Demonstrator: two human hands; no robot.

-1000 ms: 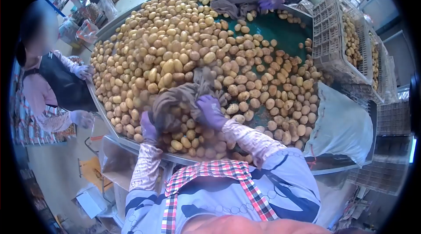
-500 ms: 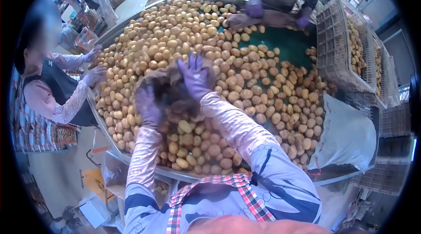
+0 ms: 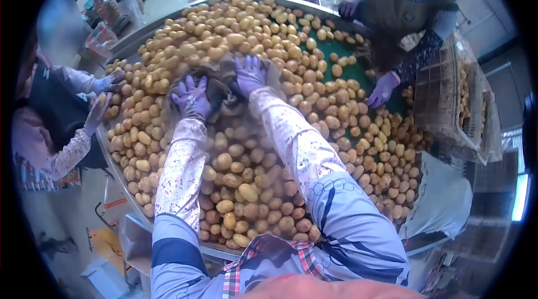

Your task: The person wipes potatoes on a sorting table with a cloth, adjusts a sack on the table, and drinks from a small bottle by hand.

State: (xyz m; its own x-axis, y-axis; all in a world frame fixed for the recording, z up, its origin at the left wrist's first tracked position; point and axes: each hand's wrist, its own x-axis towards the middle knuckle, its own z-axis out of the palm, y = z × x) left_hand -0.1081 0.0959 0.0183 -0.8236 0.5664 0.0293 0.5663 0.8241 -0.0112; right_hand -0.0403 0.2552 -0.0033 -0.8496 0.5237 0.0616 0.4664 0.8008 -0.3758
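Observation:
Both hands wear purple gloves and press on a dark brown cloth (image 3: 223, 78) spread over a heap of potatoes (image 3: 247, 191). My left hand (image 3: 191, 97) lies on the cloth's left part, fingers spread. My right hand (image 3: 250, 76) rests flat on its right part, a little farther forward, with the fingers apart. Folds of cloth bunch between the two hands. Dusty brown and yellowish potatoes surround the cloth on every side, and a loose pile lies between my forearms.
A metal-rimmed table (image 3: 128, 195) holds the potatoes over a green surface (image 3: 354, 69). At the left, a co-worker's gloved hand (image 3: 96, 113) is at the rim; another co-worker's purple glove (image 3: 383, 89) reaches in from the far right. A crate (image 3: 437, 94) and white sack (image 3: 440, 195) occupy the right side.
Both my hands have pushed forward with the cloth, exposing more potatoes near me. The far co-worker has shifted right and leans in. The left co-worker's hands have moved toward the rim.

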